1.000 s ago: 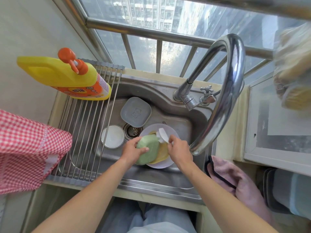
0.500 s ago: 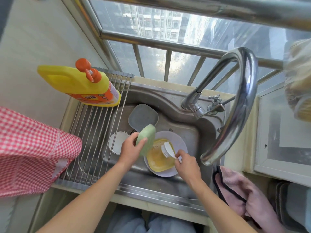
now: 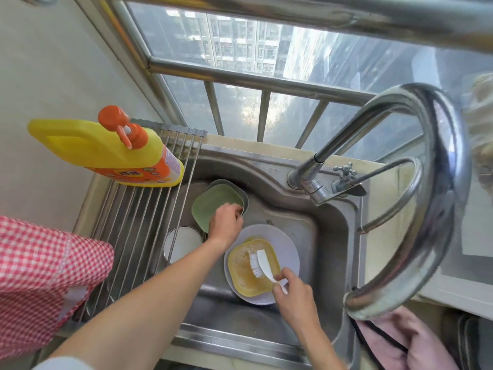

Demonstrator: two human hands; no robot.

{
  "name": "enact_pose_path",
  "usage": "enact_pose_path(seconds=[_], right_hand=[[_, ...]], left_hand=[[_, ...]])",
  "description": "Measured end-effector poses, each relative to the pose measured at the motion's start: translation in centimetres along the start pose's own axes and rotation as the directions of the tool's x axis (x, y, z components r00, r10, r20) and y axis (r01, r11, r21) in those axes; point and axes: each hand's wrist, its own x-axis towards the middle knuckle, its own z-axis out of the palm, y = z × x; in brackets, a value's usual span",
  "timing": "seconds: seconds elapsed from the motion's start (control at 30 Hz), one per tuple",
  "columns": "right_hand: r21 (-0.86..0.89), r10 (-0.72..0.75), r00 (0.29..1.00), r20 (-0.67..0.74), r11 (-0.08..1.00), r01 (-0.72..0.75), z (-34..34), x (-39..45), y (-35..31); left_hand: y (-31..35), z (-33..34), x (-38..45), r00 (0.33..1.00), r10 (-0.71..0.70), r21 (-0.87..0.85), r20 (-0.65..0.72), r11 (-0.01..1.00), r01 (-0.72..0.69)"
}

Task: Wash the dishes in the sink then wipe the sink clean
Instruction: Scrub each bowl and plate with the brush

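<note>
Left hand [image 3: 225, 222] curled on the near rim of a pale green square plastic dish [image 3: 213, 202], setting it on a grey square plastic dish [image 3: 244, 194] at the back of the stainless steel sink [image 3: 306, 236]; probably parked there to clear the stack for scrubbing; right hand [image 3: 292, 288] pinched round the handle of a white plastic dish brush [image 3: 262, 263], bristles down on a soiled yellow square plastic dish [image 3: 252, 267]; yellow dish nested in a round pale lilac plate [image 3: 289, 251] at the basin's middle, handy for the brush and steadied by the plate beneath.

Small white round dish [image 3: 184, 243] lying left of the plate, partly under the steel-rod roll-up drying rack [image 3: 138, 209] spanning the sink's left part; yellow detergent bottle with orange pump [image 3: 106, 150] standing on that rack's far end, bare rods nearer for drying; curved chrome tap spout [image 3: 426, 209] arching over the right rim, limiting lift on that side; bare basin floor between plate and right wall; pink cloth with dark trim [image 3: 394, 340] lying near the front right corner, likely for wiping; red-and-white checked fabric [image 3: 45, 276] hanging at far left.
</note>
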Motion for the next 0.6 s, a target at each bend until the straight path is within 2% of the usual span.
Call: enact_pose_path(seconds=[0.1,0.17,0.23,0.27,0.3,0.4,0.47,0.53,0.6], right_hand=[[0.013,0.030,1.000,0.009,0.999,-0.030,0.3,-0.3,0.3],[0.020,0.040,0.999,0.012,0.999,-0.040,0.4,-0.3,0.4],[0.025,0.079,0.997,0.013,0.997,-0.079,0.5,-0.4,0.3],[0.018,0.102,0.995,0.007,0.995,-0.102,0.5,-0.5,0.3],[0.006,0.122,0.992,0.006,0.992,-0.122,0.4,-0.6,0.1],[-0.042,0.150,0.988,0.031,0.988,-0.149,0.3,-0.7,-0.7],[-0.087,0.139,0.989,0.040,0.987,-0.135,0.0,-0.6,-1.6],[-0.136,0.147,0.988,0.045,0.981,-0.140,-0.2,-0.3,-2.2],[-0.207,0.170,0.984,0.042,0.965,-0.158,-0.4,-0.1,-2.5]], left_hand=[[0.5,0.7,1.6,0.998,-0.003,-0.143,0.061,0.990,0.012],[0.9,0.7,2.0,0.987,-0.007,-0.236,0.162,0.971,0.046],[0.8,1.1,1.9,0.967,0.022,-0.177,0.254,0.984,0.024],[0.5,1.4,1.4,0.967,0.040,-0.127,0.252,0.992,-0.008],[0.1,1.7,0.6,0.977,0.054,-0.083,0.207,0.996,-0.037],[-1.2,2.5,-3.5,0.996,0.045,0.002,-0.076,0.999,-0.045],[-2.3,3.3,-6.3,0.988,-0.062,0.011,-0.138,0.998,0.064],[-3.4,4.2,-8.1,0.964,-0.263,-0.025,-0.042,0.965,0.262],[-4.1,5.0,-8.7,0.898,-0.431,-0.054,0.095,0.898,0.437]])
